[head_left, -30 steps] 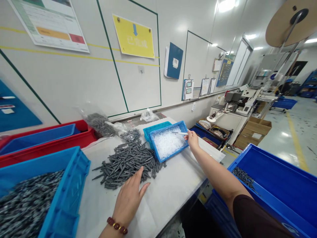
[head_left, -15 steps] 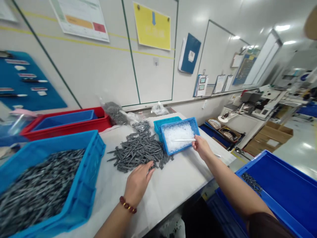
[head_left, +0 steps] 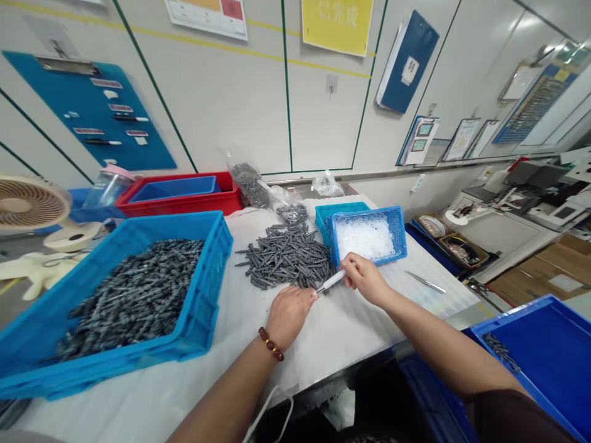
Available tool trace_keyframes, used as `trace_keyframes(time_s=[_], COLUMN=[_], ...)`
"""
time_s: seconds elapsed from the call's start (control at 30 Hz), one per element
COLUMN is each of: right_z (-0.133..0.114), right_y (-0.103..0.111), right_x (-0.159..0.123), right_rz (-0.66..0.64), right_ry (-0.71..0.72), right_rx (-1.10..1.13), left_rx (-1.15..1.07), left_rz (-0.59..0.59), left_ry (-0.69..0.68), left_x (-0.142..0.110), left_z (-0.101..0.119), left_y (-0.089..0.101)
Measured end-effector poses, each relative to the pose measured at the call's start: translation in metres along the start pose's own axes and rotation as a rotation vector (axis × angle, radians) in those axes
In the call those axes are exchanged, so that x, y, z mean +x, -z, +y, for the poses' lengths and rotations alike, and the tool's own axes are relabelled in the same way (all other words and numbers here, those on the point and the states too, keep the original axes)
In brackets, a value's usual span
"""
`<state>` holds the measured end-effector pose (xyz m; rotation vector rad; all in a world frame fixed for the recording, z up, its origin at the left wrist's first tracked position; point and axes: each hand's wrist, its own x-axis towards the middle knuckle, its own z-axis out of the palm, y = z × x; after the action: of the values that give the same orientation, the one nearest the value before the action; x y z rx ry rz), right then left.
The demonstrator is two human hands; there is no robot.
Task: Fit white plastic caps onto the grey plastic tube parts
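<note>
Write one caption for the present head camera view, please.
Hands bring a white-handled tool to the fingertips beside piled dark gray parts.

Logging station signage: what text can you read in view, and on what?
"已完成" on the yellow sign, its top edge out of frame.
Too small or blurred: strips on the blue clipboard; white label on the dark blue folder; hanging papers; carton label.
Cut off, unreadable: printed sheet with orange and red blocks.
No brand or number legible.
</note>
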<state>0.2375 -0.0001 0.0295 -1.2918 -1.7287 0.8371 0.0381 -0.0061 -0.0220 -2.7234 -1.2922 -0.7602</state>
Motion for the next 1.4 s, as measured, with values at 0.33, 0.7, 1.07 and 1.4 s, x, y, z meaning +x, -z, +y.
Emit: trace_keyframes(time_s=[0.33,0.7,1.07,1.4], right_z=[-0.013,-0.019,0.010,0.011], right_y=[-0.020,-0.021,-0.066,-0.059], right_x=[0.016,0.032,0.011,0.014], right_rz=[-0.153,-0.068,-0.260,-0.254], right_ry=[0.005,0.561,0.405,0.298], right_rx=[0.210,-0.263,-0.635,-0.579], left_rx=[-0.231,0.110,0.146,0.269], left_rz=[0.013,-0.263,-0.352,-0.406], left_ry=[0.080,0.355,0.343,0.400], left_x=[-0.001,0.005,0.011,0.006], left_z=[-0.004,-0.056,-0.046,-0.055], left_y=[0.009,0.029,0.021,0.025])
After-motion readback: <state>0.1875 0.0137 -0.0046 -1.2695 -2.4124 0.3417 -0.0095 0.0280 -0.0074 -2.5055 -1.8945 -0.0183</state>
